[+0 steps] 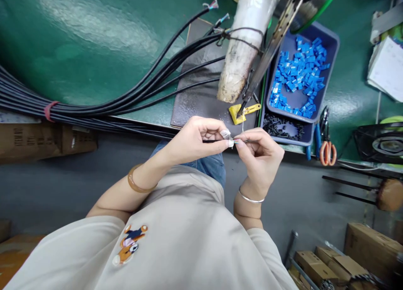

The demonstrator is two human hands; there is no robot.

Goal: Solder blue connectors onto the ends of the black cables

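At the bench edge, my left hand [203, 138] is closed on the end of a black cable [208, 141], with white wrapping on its thumb and fingertip. Thumb and finger of my right hand [260, 149] pinch the thin wires [236, 141] at that cable's end, close to the left fingertips. Just beyond the hands, a yellow piece [236, 114] lies under the tip of what looks like a soldering iron [261, 63]. A thin pale strand [243, 124] hangs there. The wire ends are partly hidden by the fingers.
Bundled black cables [126, 110] run in from the left. A wrapped white duct [244, 42] hangs over the dark mat [198, 101]. To the right are a bin [333, 50] of blue connectors, a lower bin of small black parts [280, 126], and orange-handled scissors [328, 152].
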